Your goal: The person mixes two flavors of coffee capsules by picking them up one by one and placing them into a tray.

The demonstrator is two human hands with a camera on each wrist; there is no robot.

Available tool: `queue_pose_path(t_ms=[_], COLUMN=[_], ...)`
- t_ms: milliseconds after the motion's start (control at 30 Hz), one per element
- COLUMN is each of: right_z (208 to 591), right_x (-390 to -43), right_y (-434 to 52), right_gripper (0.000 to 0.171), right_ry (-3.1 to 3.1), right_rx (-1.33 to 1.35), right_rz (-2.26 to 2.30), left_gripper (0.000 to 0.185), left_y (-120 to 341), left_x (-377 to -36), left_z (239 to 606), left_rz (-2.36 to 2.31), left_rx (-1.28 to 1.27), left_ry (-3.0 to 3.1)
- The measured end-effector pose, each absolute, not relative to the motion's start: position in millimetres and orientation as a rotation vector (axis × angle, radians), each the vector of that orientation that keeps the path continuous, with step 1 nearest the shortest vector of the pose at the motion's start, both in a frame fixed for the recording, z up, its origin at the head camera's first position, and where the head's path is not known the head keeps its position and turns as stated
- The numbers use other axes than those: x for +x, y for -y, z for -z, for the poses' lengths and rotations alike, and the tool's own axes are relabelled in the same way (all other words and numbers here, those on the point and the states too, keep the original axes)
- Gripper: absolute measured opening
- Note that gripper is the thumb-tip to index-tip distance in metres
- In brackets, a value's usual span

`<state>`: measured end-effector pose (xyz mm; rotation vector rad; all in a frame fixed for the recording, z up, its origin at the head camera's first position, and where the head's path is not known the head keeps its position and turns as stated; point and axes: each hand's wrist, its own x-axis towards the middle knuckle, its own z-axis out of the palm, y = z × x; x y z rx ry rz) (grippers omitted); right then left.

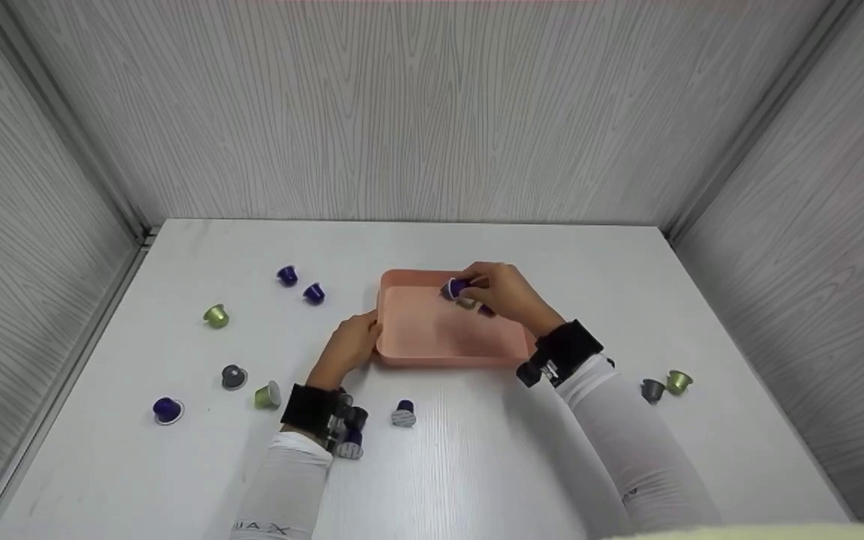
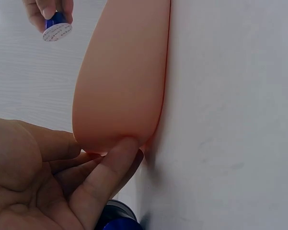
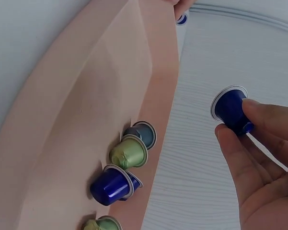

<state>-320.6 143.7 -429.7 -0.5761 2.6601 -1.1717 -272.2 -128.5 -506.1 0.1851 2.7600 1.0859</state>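
Observation:
My left hand (image 1: 348, 341) grips the left rim of a shallow pink tray (image 1: 417, 330); its digits pinch the edge in the left wrist view. Over the tray's far right part, my right hand (image 1: 508, 292) pinches a dark blue coffee capsule (image 3: 231, 111) between thumb and fingers. Along one inner side of the tray lie several capsules, seen in the right wrist view: a light green capsule (image 3: 129, 153), a blue capsule (image 3: 109, 186), a grey-blue capsule (image 3: 145, 133) and another green one (image 3: 108, 224) cut off at the frame's edge.
Left of the tray, several capsules lie scattered on the white table (image 1: 462, 457), among them a green capsule (image 1: 216, 316) and a purple capsule (image 1: 314, 293). A purple capsule (image 1: 403, 414) lies in front. At right sit a grey capsule (image 1: 652, 390) and a green one (image 1: 679, 382). Panels enclose the table.

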Motion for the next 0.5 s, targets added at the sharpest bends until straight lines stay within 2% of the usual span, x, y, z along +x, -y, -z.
queue_pose_path(t_ms=[233, 500], right_z=[438, 449], right_x=[-331, -342], right_y=[-133, -120], right_gripper=[0.026, 0.025], right_ry=[-2.771, -2.661], right_rx=[-0.480, -0.477], right_rz=[1.005, 1.182], left_gripper=[0.044, 0.044], left_y=[128, 128], left_x=[-273, -273], left_z=[508, 506], left_rz=[-1.061, -1.072], left_rx=[0.186, 0.150], left_ry=[-2.750, -2.729])
